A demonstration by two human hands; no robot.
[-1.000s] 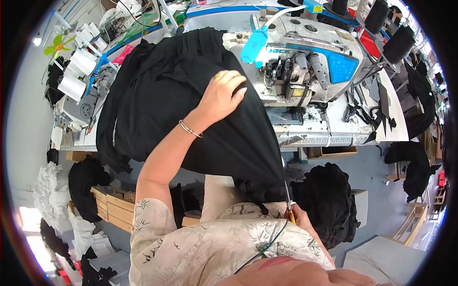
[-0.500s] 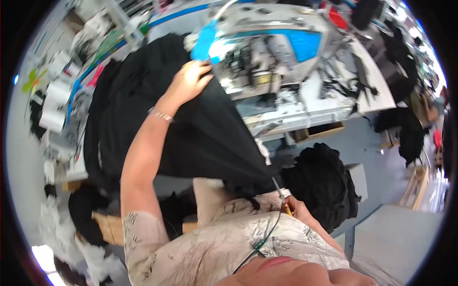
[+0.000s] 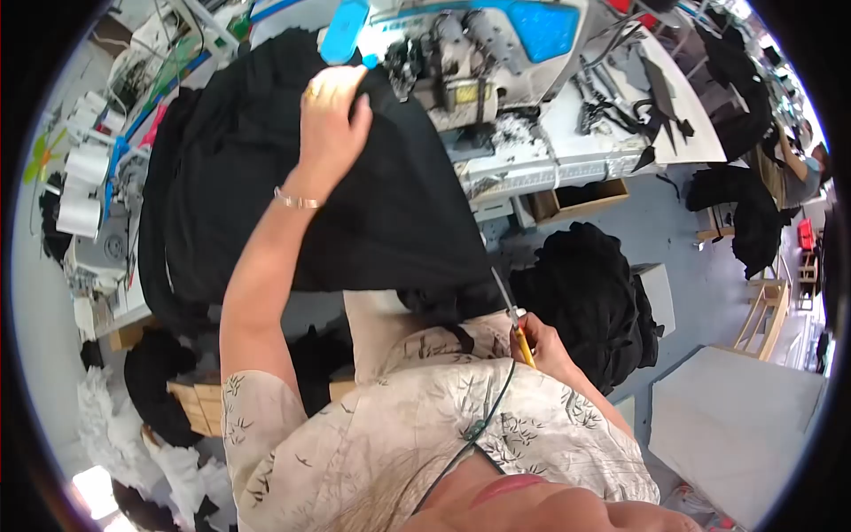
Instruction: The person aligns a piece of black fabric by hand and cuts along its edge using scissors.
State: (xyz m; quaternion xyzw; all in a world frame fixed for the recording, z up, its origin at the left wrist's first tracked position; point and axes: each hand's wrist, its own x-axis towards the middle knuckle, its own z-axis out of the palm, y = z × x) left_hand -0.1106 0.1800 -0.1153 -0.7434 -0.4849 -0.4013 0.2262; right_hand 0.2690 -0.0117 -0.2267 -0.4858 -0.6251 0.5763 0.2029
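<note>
A large piece of black cloth [image 3: 239,177] spreads over the front of the sewing machine [image 3: 470,97] and hangs toward my lap. My left hand [image 3: 331,115] lies on its upper part beside the machine head, thumb apart from the fingers. The fingertips are bright and washed out. Low at my right side, my right hand [image 3: 542,344] grips yellow-handled scissors [image 3: 523,341]. Their slim metal blades point up and touch or nearly touch the cloth's lower right corner. A blue attachment [image 3: 346,31] sits just above my left hand.
Black fabric [image 3: 585,306] lies heaped at my right. An open wooden drawer [image 3: 581,199] is under the machine table [image 3: 603,160], which carries dark scraps. White thread cones [image 3: 81,215] stand at left. A white board [image 3: 736,426] is at lower right; another person [image 3: 798,168] sits far right.
The view has shifted, so the machine and table sit higher. My left hand has turned more upright on the cloth, its thumb now separate. My right hand still holds the scissors near the cloth's corner.
</note>
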